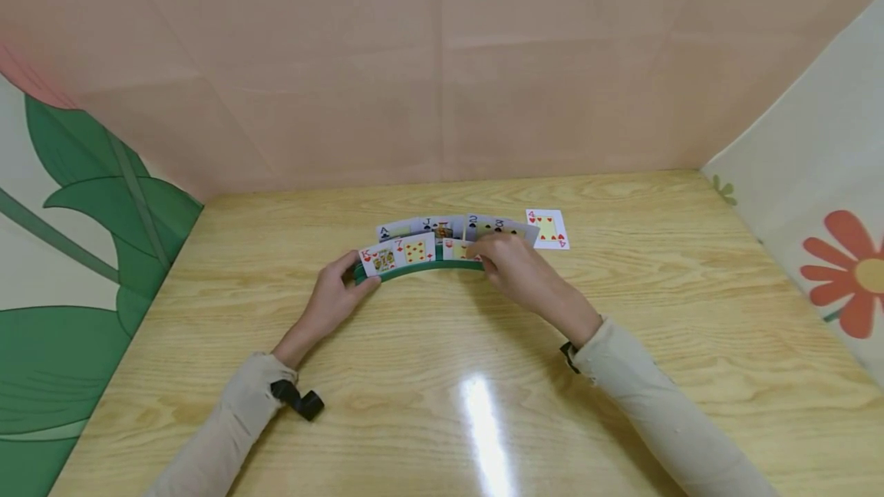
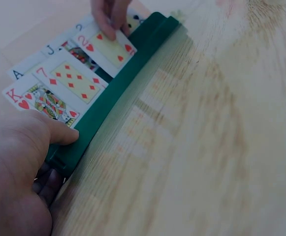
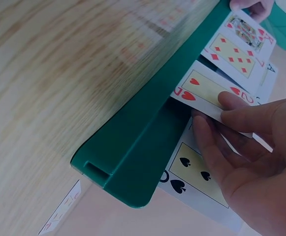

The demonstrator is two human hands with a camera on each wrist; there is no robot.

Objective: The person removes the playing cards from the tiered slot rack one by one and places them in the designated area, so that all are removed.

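A curved green playing-card holder (image 1: 421,266) stands on the table with cards in two rows. My left hand (image 1: 334,294) grips its left end, thumb on the front edge and fingers behind. The king of hearts (image 2: 49,103) and seven of diamonds (image 2: 76,81) overlap in the front row beside that thumb. With thumb and fingers, my right hand (image 1: 518,267) pinches the two of hearts (image 3: 202,86), whose lower edge is at the front slot, right of the seven. Behind stand an ace (image 1: 394,231), a jack of spades (image 1: 442,226) and more spades, partly hidden by my right hand.
A four of hearts (image 1: 548,228) lies face up on the wooden table (image 1: 414,343), just right of the holder. A pink cloth wall (image 1: 442,98) rises behind the table, with printed floral panels at left and right.
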